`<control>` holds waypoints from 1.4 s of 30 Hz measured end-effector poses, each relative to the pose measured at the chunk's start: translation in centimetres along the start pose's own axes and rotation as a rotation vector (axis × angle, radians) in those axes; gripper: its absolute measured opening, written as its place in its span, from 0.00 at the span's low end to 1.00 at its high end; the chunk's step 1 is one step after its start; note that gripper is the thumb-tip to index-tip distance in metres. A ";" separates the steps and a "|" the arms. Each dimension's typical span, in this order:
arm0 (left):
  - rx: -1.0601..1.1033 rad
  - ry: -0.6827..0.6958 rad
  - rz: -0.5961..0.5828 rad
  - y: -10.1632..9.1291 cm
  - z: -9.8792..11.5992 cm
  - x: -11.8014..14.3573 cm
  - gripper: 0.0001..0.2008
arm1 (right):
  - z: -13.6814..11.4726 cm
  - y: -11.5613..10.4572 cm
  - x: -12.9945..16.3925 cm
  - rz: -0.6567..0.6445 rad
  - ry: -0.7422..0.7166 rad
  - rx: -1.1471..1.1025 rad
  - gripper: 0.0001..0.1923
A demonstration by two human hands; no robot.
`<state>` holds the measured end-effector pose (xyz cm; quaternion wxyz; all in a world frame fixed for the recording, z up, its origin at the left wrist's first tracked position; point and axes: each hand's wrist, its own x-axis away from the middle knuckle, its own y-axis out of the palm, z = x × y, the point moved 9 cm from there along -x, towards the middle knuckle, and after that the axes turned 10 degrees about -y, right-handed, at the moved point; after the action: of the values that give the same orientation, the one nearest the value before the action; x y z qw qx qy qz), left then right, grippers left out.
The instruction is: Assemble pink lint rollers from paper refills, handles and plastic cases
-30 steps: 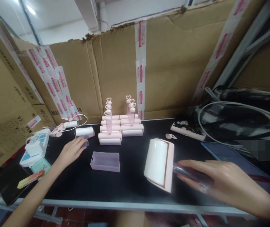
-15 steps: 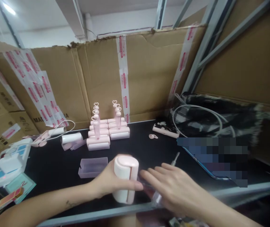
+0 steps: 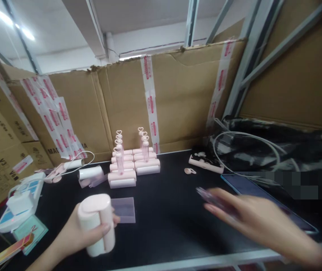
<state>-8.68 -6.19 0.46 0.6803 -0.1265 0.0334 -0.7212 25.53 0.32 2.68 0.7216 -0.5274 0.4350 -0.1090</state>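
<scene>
My left hand [image 3: 74, 237] grips the pink roller case [image 3: 97, 224] upright at the bench [image 3: 166, 226] edge; my right hand [image 3: 251, 220], blurred, pinches a clear handle [image 3: 210, 197]. A loose grip could knock the stacked rollers [image 3: 134, 165] beyond.

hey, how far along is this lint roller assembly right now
Done: finished pink rollers stand stacked at the back. In hand: left hand grips a roller head; right hand holds a clear handle, apart from it. Left: joining them; a spare roll and clear cover wait.
</scene>
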 end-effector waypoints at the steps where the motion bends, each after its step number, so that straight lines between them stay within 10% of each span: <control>1: 0.046 0.007 -0.093 1.6 0.7 -0.9 0.17 | -0.3 1.2 -1.6 -0.090 -0.014 -0.040 0.16; 6: 0.151 -0.011 -0.341 7.9 2.5 -3.9 0.19 | -0.3 6.1 -6.9 -0.208 -0.040 -0.113 0.18; 10: 0.029 0.026 -0.167 7.4 2.2 -5.7 0.17 | 2.7 7.2 -8.3 -0.134 0.012 -0.059 0.15; 14: -0.232 0.109 0.078 5.4 2.6 -6.7 0.15 | 2.3 3.7 -9.2 0.080 0.023 -0.184 0.18; 18: -0.264 0.137 0.061 6.1 2.5 -6.6 0.14 | -2.2 -2.4 -7.2 0.518 -0.033 -0.633 0.23; 22: -0.220 0.176 0.063 6.8 2.4 -6.1 0.15 | -8.3 -4.7 -5.1 0.639 -0.216 -0.992 0.22; 28: -0.208 0.206 0.030 7.7 2.9 -5.2 0.15 | -13.5 -5.5 -5.6 0.551 -0.408 -0.824 0.19; 42: -0.388 0.184 0.243 8.9 2.9 -4.2 0.13 | -12.5 -0.7 -1.8 0.575 0.084 -1.118 0.06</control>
<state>0.78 -2.30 0.71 0.7192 -0.1834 0.2482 -0.6226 15.31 -7.17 3.37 0.3195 -0.6822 0.5785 0.3127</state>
